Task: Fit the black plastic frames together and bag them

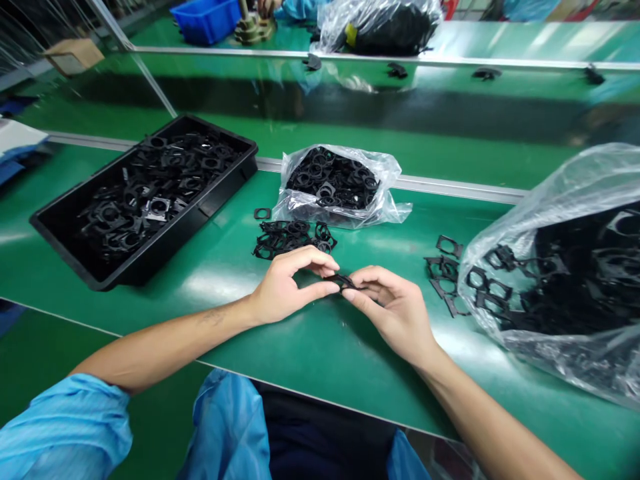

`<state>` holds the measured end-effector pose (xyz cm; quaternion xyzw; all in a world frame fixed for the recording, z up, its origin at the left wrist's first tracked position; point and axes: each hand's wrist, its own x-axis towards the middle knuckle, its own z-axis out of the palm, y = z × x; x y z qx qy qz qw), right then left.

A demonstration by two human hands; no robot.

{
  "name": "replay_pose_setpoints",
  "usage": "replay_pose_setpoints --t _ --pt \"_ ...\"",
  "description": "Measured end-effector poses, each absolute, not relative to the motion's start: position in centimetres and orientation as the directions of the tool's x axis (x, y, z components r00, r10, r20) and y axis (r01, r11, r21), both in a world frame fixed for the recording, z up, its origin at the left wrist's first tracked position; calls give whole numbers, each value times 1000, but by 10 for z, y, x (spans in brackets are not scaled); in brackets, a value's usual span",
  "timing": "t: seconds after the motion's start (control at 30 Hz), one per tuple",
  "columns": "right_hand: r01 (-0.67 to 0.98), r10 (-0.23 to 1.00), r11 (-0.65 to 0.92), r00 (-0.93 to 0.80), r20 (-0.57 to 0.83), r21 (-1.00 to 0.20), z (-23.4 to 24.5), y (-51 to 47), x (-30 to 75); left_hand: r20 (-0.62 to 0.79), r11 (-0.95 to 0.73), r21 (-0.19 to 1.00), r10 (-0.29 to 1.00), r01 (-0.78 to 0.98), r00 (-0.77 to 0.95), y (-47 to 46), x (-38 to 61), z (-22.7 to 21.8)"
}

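Note:
My left hand (293, 283) and my right hand (393, 307) meet over the green table (300, 353), both pinching a small black plastic part (344, 281). Fingers cover much of it, so I cannot tell whether it is one piece or two. Just beyond my left hand lies a loose pile of thin black frames (285, 235), with a single black frame (262, 213) apart from it. Behind the pile sits a clear plastic bag (390, 173) filled with black rings (335, 177).
A black tray (170, 233) full of black parts stands at the left. To the right, a big clear bag (500, 233) spills several square frames (445, 267) onto the table. Beyond a metal rail, a belt-like green strip carries black parts (397, 71); a blue bin (207, 20) stands farther back.

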<state>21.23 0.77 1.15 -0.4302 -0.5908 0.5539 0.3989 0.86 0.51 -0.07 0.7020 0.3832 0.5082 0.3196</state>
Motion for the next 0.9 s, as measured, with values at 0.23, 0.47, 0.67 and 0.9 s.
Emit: replay_pose_setpoints --t 0.23,0.47,0.67,0.9 --pt "101 916 -6 -399 -46 -995 13 8 211 600 -649 728 759 221 253 4 8 -1" --pt "156 914 72 -405 2 -985 11 7 212 635 -681 703 731 205 250 4 7 1" --pt "212 893 232 -434 121 -949 12 6 213 540 -585 783 808 213 234 3 7 3" --pt "414 835 543 -352 422 -730 12 5 214 288 -305 950 938 67 193 4 8 -3"
